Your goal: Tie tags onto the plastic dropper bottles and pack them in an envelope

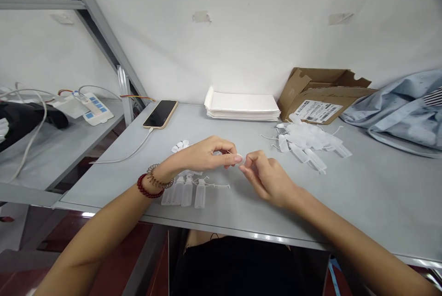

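One white bit (242, 158) sits pinched in the left hand (221, 154), likely for steadiness; right hand (267, 177) close, fingertips together, hold unclear; clear cases (187, 193) rowed nearby, perhaps for order.

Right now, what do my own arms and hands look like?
Your left hand and right hand are gloveless, and no sleeves show on either forearm. The left wrist wears a dark red, knobbly bracelet and a brownish coiled band; the right wrist shows nothing worn.

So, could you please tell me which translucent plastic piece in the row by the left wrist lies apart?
The rightmost piece: a gap separates it from the others, bunched together.
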Demonstrator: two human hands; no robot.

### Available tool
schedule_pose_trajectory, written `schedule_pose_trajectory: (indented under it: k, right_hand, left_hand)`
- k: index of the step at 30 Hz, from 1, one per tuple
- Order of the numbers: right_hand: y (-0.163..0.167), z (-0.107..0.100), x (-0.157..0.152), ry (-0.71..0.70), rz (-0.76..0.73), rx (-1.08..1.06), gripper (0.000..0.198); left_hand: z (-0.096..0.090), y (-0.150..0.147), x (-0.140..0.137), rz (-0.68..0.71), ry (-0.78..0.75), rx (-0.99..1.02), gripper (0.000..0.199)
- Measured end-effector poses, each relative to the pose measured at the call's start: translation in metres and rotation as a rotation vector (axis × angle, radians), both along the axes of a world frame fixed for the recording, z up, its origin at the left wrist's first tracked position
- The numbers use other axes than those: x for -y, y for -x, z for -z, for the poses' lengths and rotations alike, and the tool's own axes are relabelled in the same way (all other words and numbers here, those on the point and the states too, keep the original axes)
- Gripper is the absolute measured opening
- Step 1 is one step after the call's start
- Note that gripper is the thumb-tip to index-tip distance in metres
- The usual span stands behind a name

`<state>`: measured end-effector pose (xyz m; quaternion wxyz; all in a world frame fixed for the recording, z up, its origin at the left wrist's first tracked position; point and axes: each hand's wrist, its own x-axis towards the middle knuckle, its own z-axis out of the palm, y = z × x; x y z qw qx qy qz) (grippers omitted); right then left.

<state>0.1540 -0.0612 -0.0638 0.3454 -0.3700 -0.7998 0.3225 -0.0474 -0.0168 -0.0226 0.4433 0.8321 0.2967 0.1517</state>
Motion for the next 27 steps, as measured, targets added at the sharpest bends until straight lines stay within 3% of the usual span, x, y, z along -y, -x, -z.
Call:
schedule_pose_trajectory:
  k: [2,6,10,14,22,25,27]
  right_hand:
    - [0.000,-0.005,0.002,0.148,-0.043,-0.105,0.016]
    - [-0.001,-0.016,0.003,0.655,-0.177,-0.445,0.022]
    - [0.000,-0.017,-0.002,1.118,-0.296,-0.631,0.023]
    - [0.000,-0.010,-0.007,1.363,-0.350,-0.729,0.022]
    - [0.001,-0.007,-0.010,1.366,-0.375,-0.673,0.021]
    - [-0.002,-0.012,-0.012,1.160,-0.269,-0.593,0.022]
    - [-0.009,-0.015,-0.016,0.850,-0.106,-0.490,0.023]
  left_hand:
    - [0.000,-0.001,0.001,0.010,0.007,0.040,0.037]
    - [0.000,-0.002,0.003,0.026,-0.004,0.133,0.035]
    - [-0.001,-0.003,0.005,0.047,-0.091,0.159,0.032]
    - [-0.001,-0.002,0.005,0.055,-0.209,0.153,0.027]
    - [-0.003,0.000,0.005,0.103,-0.304,0.141,0.017]
    - [-0.003,0.002,0.001,0.054,-0.329,0.112,0.019]
    - [-0.002,0.007,-0.005,-0.084,-0.331,0.071,0.027]
